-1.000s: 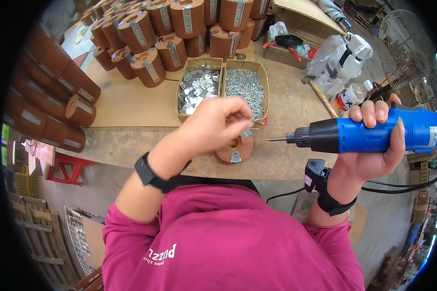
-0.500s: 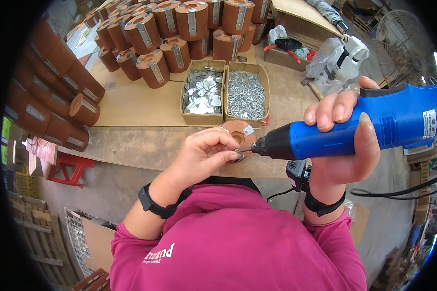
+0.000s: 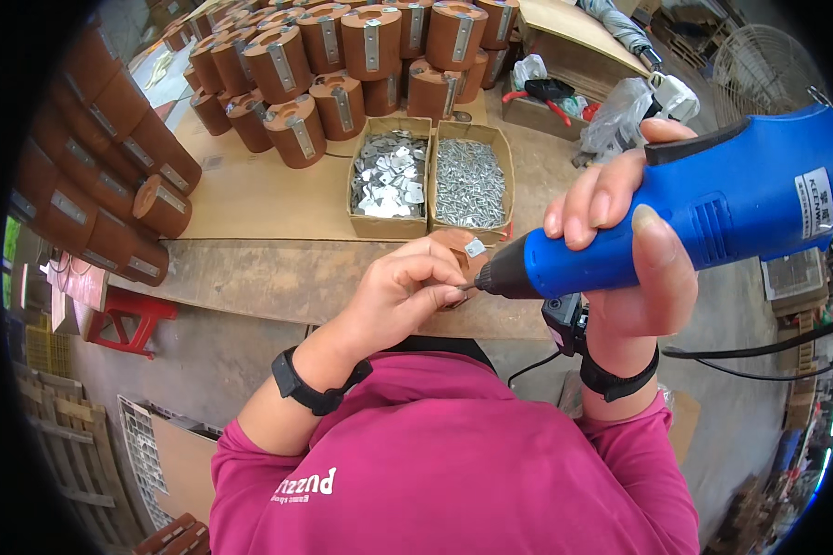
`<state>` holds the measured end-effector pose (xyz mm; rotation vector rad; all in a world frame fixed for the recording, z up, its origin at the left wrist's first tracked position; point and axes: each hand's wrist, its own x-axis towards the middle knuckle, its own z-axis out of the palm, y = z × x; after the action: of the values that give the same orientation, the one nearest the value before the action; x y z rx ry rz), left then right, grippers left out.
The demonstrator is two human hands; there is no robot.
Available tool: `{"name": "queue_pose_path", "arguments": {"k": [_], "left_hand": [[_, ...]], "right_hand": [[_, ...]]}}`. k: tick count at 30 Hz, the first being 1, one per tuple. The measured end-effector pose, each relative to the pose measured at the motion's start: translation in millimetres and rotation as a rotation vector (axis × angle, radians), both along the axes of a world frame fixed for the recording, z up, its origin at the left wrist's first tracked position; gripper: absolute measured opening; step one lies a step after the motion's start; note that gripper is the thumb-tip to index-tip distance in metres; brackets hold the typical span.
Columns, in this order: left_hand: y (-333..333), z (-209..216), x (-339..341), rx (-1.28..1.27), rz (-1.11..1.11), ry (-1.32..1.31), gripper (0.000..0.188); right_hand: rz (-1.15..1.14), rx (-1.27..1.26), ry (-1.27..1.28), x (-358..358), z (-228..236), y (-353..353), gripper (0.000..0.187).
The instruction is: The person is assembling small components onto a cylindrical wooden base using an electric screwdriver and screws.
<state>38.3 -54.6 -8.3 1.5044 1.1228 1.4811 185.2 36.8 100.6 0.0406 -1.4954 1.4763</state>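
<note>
The brown cylinder (image 3: 453, 240) lies on the table (image 3: 259, 282) just beyond your left hand (image 3: 407, 291), partly hidden by your fingers and by the nose of the blue power screwdriver (image 3: 736, 213). Neither hand visibly grips it. A small metal tab (image 3: 475, 248) sits on the part that shows, beyond your fingertips.

Your left thumb and forefinger come together at the screwdriver's bit (image 3: 469, 288), over the near side of the cylinder; you hide too much to tell whether they are closed on the bit or on something tiny. Your right hand (image 3: 662, 273) is wrapped firmly around the screwdriver's body, its nose aimed leftward at your left fingertips.

Past the cylinder, two cardboard boxes (image 3: 389, 228) stand side by side, metal plates (image 3: 389, 180) in the left, screws (image 3: 472, 185) in the right. Farther out, finished-looking stacked cylinders (image 3: 294, 137) crowd the far left.
</note>
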Motion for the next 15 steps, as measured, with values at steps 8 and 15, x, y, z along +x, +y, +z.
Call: {"name": "queue_pose_path", "arguments": {"k": [8,15], "left_hand": [[8,10,4,0.083,0.188,0.358,0.012],[-4,-7,9,0.029,0.229,0.529,0.022]], "right_hand": [[-0.148,-0.030,-0.161,-10,6,1,0.045],[-0.226,0.077,-0.298,-24,-8,-2,0.042]]}}
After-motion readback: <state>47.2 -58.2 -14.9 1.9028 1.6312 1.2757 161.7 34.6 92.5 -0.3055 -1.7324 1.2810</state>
